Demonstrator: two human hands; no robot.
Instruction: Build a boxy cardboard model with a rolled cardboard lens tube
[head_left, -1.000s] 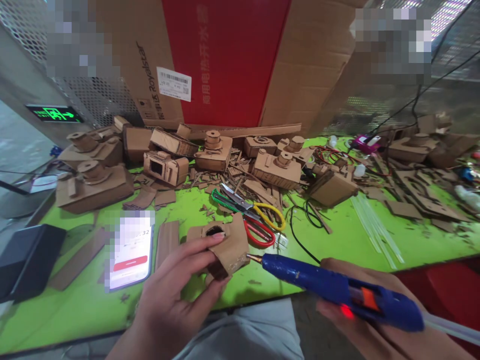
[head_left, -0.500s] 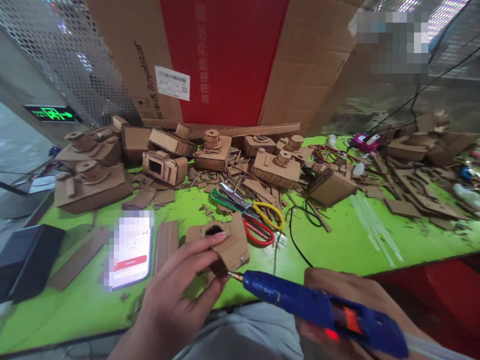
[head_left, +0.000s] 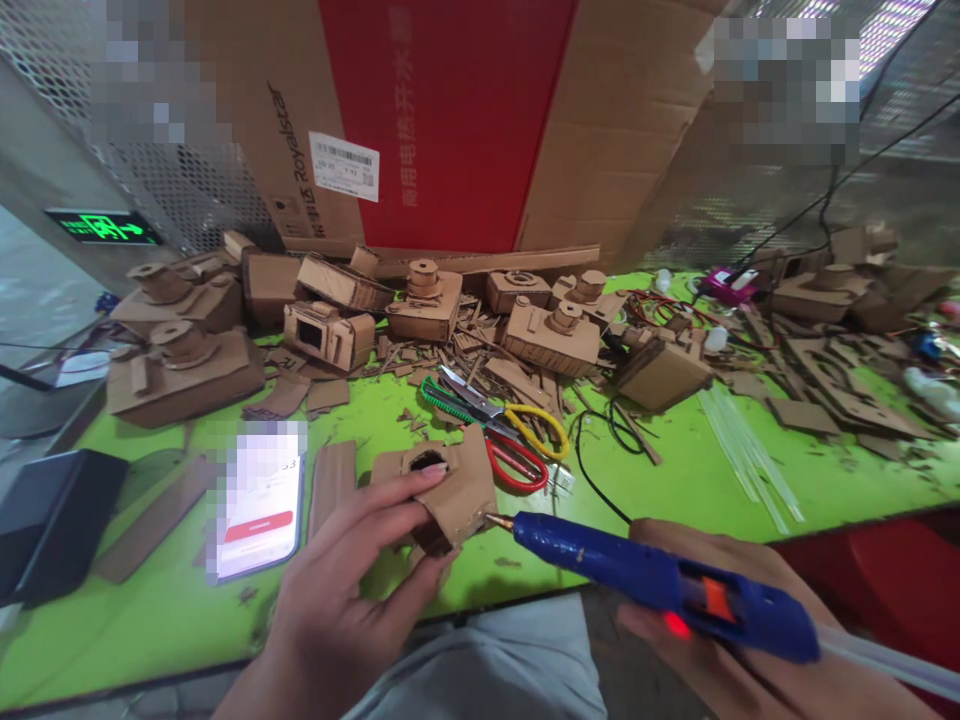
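Observation:
My left hand [head_left: 352, 580] holds a small folded cardboard piece [head_left: 456, 492] with a round hole in its top, just above the green table's [head_left: 675, 490] front edge. My right hand [head_left: 742, 640] grips a blue hot glue gun [head_left: 660, 585] with an orange trigger and a red light. The gun's metal nozzle touches the lower right edge of the cardboard piece. A clear glue stick sticks out of the gun's back end at the lower right.
A phone [head_left: 259, 505] lies left of my hand, a black box [head_left: 52, 520] further left. Red and yellow scissors [head_left: 517, 440], a black cable and clear glue sticks [head_left: 742, 445] lie behind. Several cardboard models [head_left: 180, 365] and scraps crowd the back, before a large carton [head_left: 450, 120].
The glue gun dipped down and left toward the piece's bottom edge, then came back up and right; its nozzle now rests at the piece's lower right edge. My left hand stayed put.

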